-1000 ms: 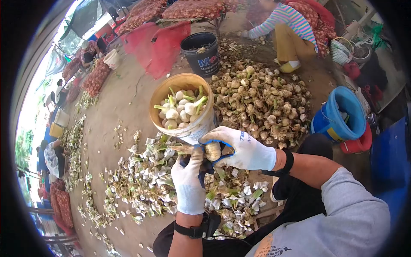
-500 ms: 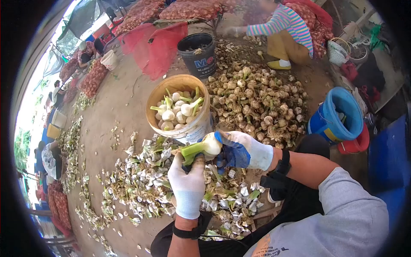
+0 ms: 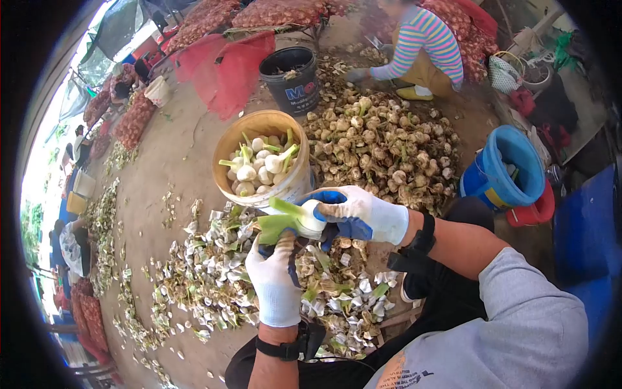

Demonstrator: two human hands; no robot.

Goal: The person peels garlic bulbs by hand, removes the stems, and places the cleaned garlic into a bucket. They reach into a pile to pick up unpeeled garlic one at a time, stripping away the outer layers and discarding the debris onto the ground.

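Observation:
Between my two gloved hands is a white garlic bulb with a green stalk, its outer leaf split away from the stem. My left hand is closed on the stalk and the loose green leaf. My right hand, in a white glove with blue palm, grips the bulb from the right. Just beyond stands a white bucket of peeled garlic bulbs with green stems. A large heap of unpeeled garlic lies behind my right hand. Below my hands, peeled skins and leaves cover the floor.
A black bucket stands behind the white one. At the right are a blue bucket and a red basin. Across the heap, a person in a striped top crouches. Red net sacks of garlic line the back.
A green leaf has been peeled outward from the garlic stalk, which looked whole before. The person across the heap has lowered an arm toward the floor.

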